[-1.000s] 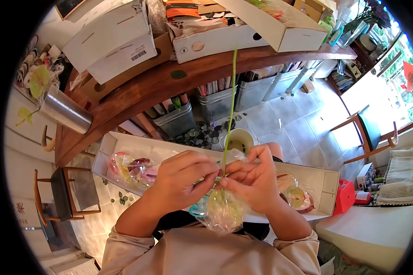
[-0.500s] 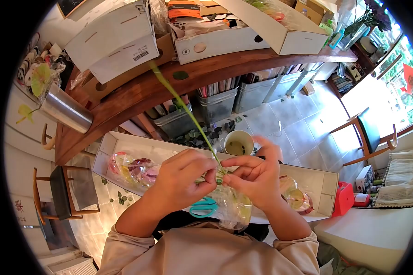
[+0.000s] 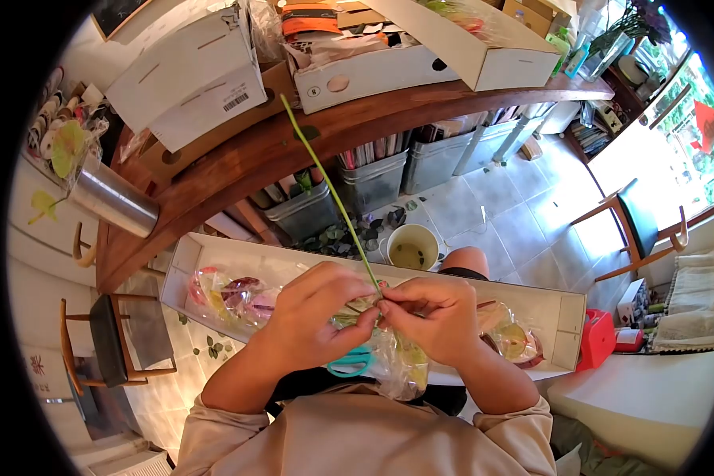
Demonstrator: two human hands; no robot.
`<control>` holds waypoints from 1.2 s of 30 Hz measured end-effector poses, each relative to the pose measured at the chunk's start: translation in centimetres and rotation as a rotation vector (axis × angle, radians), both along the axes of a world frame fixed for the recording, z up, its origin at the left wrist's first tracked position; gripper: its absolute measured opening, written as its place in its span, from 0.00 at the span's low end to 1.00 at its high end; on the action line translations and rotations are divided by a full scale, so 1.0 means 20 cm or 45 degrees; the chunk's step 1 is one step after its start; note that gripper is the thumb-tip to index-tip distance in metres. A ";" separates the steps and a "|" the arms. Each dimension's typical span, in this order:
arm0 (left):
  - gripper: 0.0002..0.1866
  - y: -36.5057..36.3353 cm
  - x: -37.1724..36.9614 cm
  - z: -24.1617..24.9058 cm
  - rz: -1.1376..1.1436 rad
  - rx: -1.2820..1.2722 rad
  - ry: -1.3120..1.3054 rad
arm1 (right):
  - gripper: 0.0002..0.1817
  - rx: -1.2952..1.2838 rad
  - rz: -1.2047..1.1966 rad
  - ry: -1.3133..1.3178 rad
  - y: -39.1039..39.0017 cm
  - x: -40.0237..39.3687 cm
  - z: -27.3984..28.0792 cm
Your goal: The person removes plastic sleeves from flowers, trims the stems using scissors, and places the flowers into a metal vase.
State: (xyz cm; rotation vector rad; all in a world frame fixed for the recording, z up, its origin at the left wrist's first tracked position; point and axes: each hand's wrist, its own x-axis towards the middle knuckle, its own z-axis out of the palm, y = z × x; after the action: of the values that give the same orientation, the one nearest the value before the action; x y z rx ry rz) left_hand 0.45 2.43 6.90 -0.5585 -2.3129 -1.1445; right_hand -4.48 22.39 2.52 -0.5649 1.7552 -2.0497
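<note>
Over a long white box (image 3: pixel 214 255) on my lap, both hands meet at a flower whose long green stem (image 3: pixel 325 174) points up and away from me. My right hand (image 3: pixel 435 313) pinches the stem's near part between thumb and fingertips. My left hand (image 3: pixel 313 313), partly smeared by motion, curls round the same spot with its thumb and index finger at the stem. Below the hands hangs the flower's clear plastic wrapper (image 3: pixel 401 369), with a yellow-green bloom inside. Exactly what lies between the fingertips is hidden. Teal-handled scissors (image 3: pixel 349 362) lie just under my left hand.
Wrapped flowers (image 3: pixel 234 293) lie at both ends of the box. Beyond it stand a bucket (image 3: pixel 412 247), fallen leaves and grey bins (image 3: pixel 373 182). A curved wooden counter (image 3: pixel 214 186) carries cartons. Chairs (image 3: pixel 115 337) stand left and right; a red container (image 3: pixel 595 339) is beside the box.
The stem's far tip has swung slightly right and down. My right hand has drawn in, its raised fingers now folded toward the stem. The left fingers have shifted slightly.
</note>
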 end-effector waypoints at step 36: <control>0.07 0.03 0.07 -0.08 0.322 0.262 0.009 | 0.05 -0.234 0.182 -0.369 0.02 0.02 0.05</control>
State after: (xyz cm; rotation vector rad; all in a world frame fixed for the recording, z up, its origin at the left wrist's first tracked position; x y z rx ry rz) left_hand 1.76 2.94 5.40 -0.1877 -2.1514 -1.2328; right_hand -4.12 22.83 3.62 -0.4073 1.3347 -2.0843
